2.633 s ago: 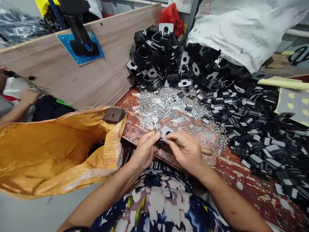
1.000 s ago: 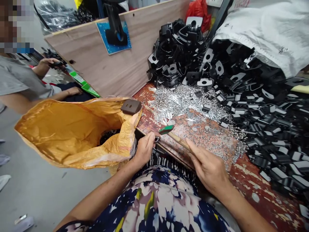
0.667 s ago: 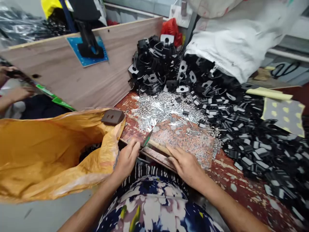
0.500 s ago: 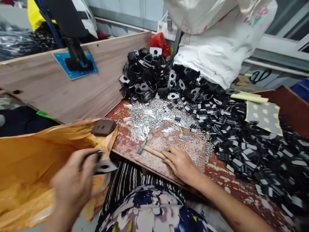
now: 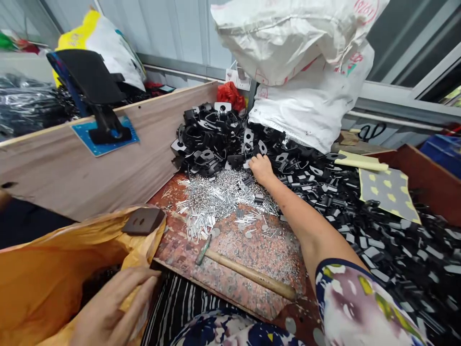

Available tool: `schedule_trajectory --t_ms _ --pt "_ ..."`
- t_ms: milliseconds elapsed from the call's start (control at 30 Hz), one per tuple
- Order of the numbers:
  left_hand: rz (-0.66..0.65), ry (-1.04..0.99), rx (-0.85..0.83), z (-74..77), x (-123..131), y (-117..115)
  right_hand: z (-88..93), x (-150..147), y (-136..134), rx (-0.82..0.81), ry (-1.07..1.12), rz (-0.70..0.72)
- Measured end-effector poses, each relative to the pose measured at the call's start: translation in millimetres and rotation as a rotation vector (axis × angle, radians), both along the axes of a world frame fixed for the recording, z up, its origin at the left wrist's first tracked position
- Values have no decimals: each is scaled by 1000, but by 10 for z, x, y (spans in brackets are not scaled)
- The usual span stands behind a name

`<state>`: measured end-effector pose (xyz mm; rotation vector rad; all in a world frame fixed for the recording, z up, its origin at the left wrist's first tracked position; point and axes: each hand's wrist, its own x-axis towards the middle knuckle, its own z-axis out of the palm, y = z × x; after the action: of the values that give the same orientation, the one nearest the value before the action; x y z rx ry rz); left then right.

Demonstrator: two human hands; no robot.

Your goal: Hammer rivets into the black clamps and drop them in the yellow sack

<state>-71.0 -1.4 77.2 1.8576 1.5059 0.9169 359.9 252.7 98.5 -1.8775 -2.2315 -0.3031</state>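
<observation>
My right hand point(image 5: 262, 169) reaches to the heap of black clip parts point(image 5: 205, 139), its fingers closed on a black part with a pale face point(image 5: 247, 164). My left hand point(image 5: 117, 302) is over the mouth of the orange sack point(image 5: 46, 264); its fingers show, slightly spread, and nothing is seen in them. A hammer point(image 5: 248, 272) with a green head and wooden handle lies on the red worn tabletop point(image 5: 176, 245). Silvery pins point(image 5: 219, 197) are piled behind it. A brown block point(image 5: 143, 221) rests on the sack's edge beside the table.
Small black pieces point(image 5: 382, 250) cover the table's right side, with a spotted grey sheet point(image 5: 389, 192) on them. White sacks point(image 5: 306, 96) stand behind the heap. A wooden board point(image 5: 72, 178) walls the left side, holding a black bracket point(image 5: 108, 129). Scissors point(image 5: 372, 131) lie at the back right.
My right hand has left the hammer and moved forward to the black parts. The black part with a pale plate is gone from my left hand, which is lower. The view has shifted.
</observation>
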Motion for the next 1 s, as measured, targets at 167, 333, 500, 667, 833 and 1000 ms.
schedule_trajectory --t_ms 167,333,500,667,833,1000 --pt "-212 -318 -359 14 646 133 53 155 -392 29 33 1" --pt "-168 -949 -824 -61 1206 365 -142 -156 -1587 38 385 303" --pt "-175 -1167 -1066 -101 1422 486 -283 -430 -2112 -148 620 645" --pt "-61 -1155 -984 -82 1326 412 -250 20 -1520 -55 307 355" --pt "-55 -1068 -905 -70 1232 285 -296 272 -1253 -80 -66 285" --pt "-179 -919 -880 -54 1259 236 -176 260 -1592 101 37 102"
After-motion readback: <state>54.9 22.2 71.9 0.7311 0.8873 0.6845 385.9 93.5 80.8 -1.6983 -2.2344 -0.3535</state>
